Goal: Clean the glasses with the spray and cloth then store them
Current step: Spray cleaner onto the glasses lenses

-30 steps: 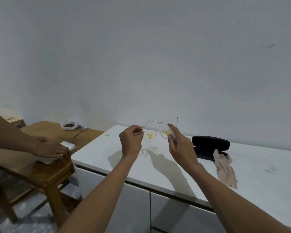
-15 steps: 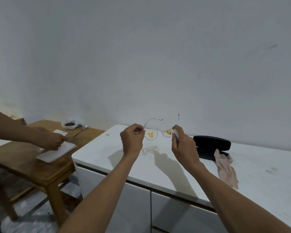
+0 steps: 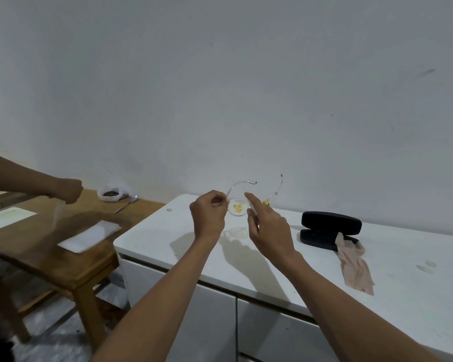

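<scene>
Clear-framed glasses with yellow smears on both lenses hang in the air above the back of the white cabinet top, their temples sticking up. My left hand pinches the frame at the left hinge. Just right of the lenses, my right hand is off the frame, its index finger stretched toward the left lens and its other fingers loose. A black glasses case lies open further right. A beige cloth trails from the case toward the front edge. No spray bottle is in view.
A wooden table stands left of the cabinet with white paper sheets, a small bag of dark contents and a spoon. Another person's hand moves over that table with something pale and blurred. A grey wall runs behind.
My right hand has let go of the right side of the glasses and drawn back, index finger out. The other person's hand has lifted off the paper.
</scene>
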The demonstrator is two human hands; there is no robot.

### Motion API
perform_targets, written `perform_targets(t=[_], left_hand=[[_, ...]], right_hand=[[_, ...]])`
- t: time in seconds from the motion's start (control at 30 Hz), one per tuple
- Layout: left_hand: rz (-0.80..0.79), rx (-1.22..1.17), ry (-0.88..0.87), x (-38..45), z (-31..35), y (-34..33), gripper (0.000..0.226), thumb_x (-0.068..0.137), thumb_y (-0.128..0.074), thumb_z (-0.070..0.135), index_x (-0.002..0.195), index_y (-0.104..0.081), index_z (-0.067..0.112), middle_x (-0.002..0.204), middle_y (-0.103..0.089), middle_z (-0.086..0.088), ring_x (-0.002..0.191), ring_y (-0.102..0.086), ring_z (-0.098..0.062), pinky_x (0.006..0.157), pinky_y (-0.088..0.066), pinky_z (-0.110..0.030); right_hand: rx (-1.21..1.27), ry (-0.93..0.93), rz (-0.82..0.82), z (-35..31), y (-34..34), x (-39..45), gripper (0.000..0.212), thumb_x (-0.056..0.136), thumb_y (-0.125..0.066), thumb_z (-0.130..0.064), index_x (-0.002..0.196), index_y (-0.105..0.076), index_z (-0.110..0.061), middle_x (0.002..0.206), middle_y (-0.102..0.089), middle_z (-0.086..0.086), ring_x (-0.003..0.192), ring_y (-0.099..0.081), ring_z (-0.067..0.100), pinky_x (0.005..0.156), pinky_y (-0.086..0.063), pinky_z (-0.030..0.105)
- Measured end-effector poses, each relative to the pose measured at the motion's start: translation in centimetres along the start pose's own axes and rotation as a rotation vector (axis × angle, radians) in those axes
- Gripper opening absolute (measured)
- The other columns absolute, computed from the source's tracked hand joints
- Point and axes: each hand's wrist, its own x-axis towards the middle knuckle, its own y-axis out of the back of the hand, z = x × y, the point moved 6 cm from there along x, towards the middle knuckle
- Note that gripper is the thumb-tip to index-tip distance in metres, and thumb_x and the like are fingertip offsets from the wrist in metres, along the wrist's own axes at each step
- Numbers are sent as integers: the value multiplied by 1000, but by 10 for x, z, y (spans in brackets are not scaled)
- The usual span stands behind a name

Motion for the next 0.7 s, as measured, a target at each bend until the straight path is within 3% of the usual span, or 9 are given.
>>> perform_targets(t=[0.1,0.27,0.4,0.47,0.57,0.7], left_hand=[[-4,-3,-3,1,0,2,9,80,-75,0,80,-75,9,71,-75,-4,69,-74,-17,73,-60,-30],[0,-3,12,4,-2,4,9,80,-75,1,83,-76,9,73,-76,-4,70,-75,-17,75,-61,-33],[5,-13,20,4,-5,6,9,80,-76,0,82,-76,9,72,-76,-4,70,-75,-18,73,-59,-30],[24,-20,35,5,-6,9,8,79,-76,-1,83,-76,7,72,-76,-5,69,-74,-18,71,-57,-27],[55,-38,38,10,-5,16,9,80,-76,-2,82,-77,6,69,-75,-5,65,-73,-17,69,-58,-28],[58,-88,30,17,1,24,8,80,-75,-3,83,-76,4,71,-75,-5,64,-74,-17,73,-63,-36]], right_hand=[[-29,15,8,-2,0,0,48,102,-44,-29,150,-43,-36,83,-64,5,63,-61,33,56,-53,42],[16,-26,28,2,1,3,32,102,-44,-22,134,-49,-27,87,-69,10,72,-63,39,62,-53,45],[43,-99,78,6,8,1,39,105,-45,-23,143,-48,-26,94,-71,9,80,-66,36,71,-55,46],[109,-171,103,11,16,1,40,106,-44,-24,145,-48,-27,83,-67,0,77,-64,29,70,-50,40],[268,-326,158,29,26,-2,37,106,-42,-25,142,-50,-30,56,-48,-9,56,-51,16,61,-39,32],[621,-600,215,54,29,-4,28,105,-45,-31,129,-57,-38,66,-51,8,52,-44,21,50,-42,31]])
